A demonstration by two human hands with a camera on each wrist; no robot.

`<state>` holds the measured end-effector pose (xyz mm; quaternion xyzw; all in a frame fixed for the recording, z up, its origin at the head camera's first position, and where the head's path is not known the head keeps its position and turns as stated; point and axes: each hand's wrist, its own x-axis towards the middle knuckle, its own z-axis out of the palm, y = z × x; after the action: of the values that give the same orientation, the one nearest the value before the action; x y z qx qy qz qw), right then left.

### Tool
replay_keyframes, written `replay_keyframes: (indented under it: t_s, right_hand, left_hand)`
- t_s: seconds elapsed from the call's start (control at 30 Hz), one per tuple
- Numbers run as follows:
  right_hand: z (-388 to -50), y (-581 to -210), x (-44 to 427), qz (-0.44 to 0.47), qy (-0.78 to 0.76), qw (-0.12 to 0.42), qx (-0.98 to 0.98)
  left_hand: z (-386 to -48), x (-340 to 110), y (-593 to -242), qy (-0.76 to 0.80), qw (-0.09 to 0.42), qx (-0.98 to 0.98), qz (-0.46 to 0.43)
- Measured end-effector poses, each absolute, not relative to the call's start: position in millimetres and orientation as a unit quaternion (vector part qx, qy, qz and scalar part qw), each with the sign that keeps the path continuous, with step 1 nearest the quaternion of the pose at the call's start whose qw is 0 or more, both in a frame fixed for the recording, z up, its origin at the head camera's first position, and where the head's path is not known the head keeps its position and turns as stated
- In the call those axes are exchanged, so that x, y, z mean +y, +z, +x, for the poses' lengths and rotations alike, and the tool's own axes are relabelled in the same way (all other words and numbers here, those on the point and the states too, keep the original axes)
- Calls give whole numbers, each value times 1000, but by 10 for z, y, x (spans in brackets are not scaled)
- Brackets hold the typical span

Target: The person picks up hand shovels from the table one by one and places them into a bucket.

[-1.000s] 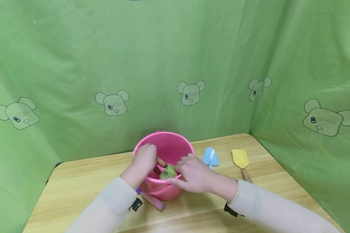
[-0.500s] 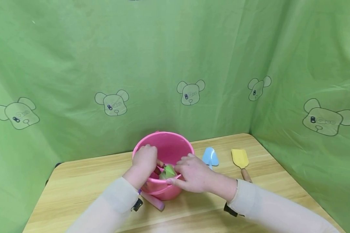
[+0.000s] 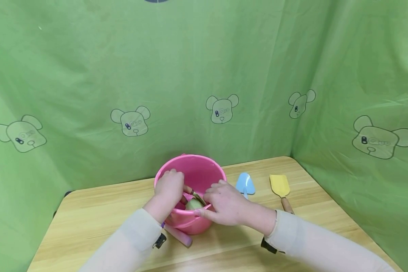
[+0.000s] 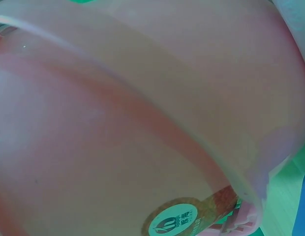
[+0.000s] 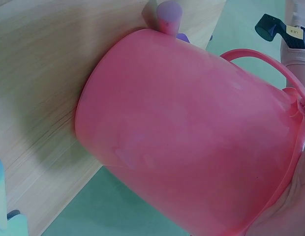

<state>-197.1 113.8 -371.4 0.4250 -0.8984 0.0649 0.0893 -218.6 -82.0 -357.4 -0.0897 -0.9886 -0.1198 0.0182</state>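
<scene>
At lower centre, one purple handle (image 3: 179,235), far end hidden, lies before one pink bucket (image 3: 200,173). The right hand (image 3: 226,202) pinches the bucket's rim; the left hand (image 3: 170,187), fingertips hidden, grips one wooden-handled tool (image 3: 194,194) inside. Right of centre, one blue shovel (image 3: 245,183) and one yellow shovel (image 3: 280,184), handles partly covered.

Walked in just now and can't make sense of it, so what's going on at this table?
A person is working at a pink bucket on a wooden table. The left hand reaches in and holds a small tool by its wooden handle, while the right hand grips the rim. Something pale green is inside, too hidden to identify. A blue shovel and a yellow shovel lie to the bucket's right.
</scene>
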Motion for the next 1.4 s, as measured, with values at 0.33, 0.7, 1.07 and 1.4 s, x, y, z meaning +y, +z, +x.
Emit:
replay_keyframes:
  t_s: [0.33,0.7,1.07,1.4]
  right_hand:
    - [-1971,-3718,1139,429,65,95,-896]
    - [-1969,-3726,1144,427,66,86,-898]
    - [-1969,-3722,1142,427,66,85,-898]
    - [-1974,-3723,1142,428,70,91,-896]
  left_hand:
    - [-2174,-831,-3584,-128,20,-987,-98]
    - [-2171,-839,-3610,-156,20,-982,-100]
    - [-2188,-843,-3542,-123,33,-987,-93]
    - [-2128,-918,-3373,-169,80,-974,-125]
